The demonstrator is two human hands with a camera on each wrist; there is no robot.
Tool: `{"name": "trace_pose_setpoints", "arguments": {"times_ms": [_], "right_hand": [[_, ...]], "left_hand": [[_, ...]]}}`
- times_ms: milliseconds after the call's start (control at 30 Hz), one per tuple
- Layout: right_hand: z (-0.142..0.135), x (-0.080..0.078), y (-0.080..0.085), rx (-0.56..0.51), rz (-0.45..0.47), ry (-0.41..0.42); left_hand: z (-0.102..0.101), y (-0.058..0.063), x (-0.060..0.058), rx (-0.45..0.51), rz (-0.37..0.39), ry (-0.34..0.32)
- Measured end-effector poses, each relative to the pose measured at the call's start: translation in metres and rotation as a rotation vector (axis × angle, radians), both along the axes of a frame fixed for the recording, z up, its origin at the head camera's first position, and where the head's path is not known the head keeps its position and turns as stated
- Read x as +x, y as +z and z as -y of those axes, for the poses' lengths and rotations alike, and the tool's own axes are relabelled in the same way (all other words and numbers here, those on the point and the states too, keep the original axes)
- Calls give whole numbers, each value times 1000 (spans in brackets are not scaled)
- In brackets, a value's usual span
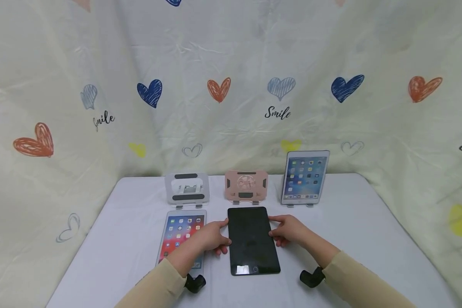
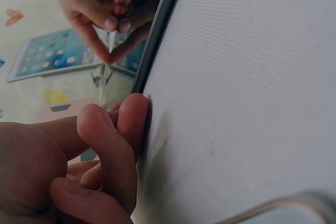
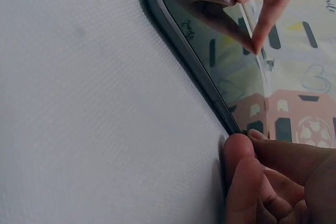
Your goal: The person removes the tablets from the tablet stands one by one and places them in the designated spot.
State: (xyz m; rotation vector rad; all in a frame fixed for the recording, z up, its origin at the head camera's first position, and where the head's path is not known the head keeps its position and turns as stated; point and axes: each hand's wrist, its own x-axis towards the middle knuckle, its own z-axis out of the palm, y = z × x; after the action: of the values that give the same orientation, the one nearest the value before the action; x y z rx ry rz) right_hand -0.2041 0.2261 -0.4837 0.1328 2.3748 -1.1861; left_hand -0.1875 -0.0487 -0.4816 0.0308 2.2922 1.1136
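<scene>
A black tablet [image 1: 252,246] with a dark screen lies upright to the viewer in the middle of the white table. My left hand [image 1: 214,237] holds its left long edge, fingertips at the rim. On the opposite edge, my right hand [image 1: 288,229] grips the side with thumb and fingers. In the left wrist view, curled fingers [image 2: 118,140] sit against the tablet's dark rim. The right wrist view shows fingertips [image 3: 239,150] pinching the other rim. The glossy screen mirrors the hands and the stands behind.
Behind the tablet are a grey stand [image 1: 187,197] and a pink stand [image 1: 246,195]. A white tablet with a lit screen [image 1: 306,177] leans on a stand at the back right. Another lit white tablet [image 1: 179,231] lies flat at left, partly under my left forearm.
</scene>
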Motion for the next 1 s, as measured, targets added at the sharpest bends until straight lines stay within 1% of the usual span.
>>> {"name": "trace_pose_setpoints", "arguments": {"times_ms": [267,533,733,1000], "right_hand": [[-5,1,-1,-11,14,23],[-8,1,-2,-30,16,48],[-6,1,0,-20,6,38],[-6,1,1,22,-32,14]], "left_hand": [[1,-1,3,3,-11,-5],[1,-2,4,19,-16,15],[1,-5,5,36,-12,39],[1,-8,6,26,-19,62]]}}
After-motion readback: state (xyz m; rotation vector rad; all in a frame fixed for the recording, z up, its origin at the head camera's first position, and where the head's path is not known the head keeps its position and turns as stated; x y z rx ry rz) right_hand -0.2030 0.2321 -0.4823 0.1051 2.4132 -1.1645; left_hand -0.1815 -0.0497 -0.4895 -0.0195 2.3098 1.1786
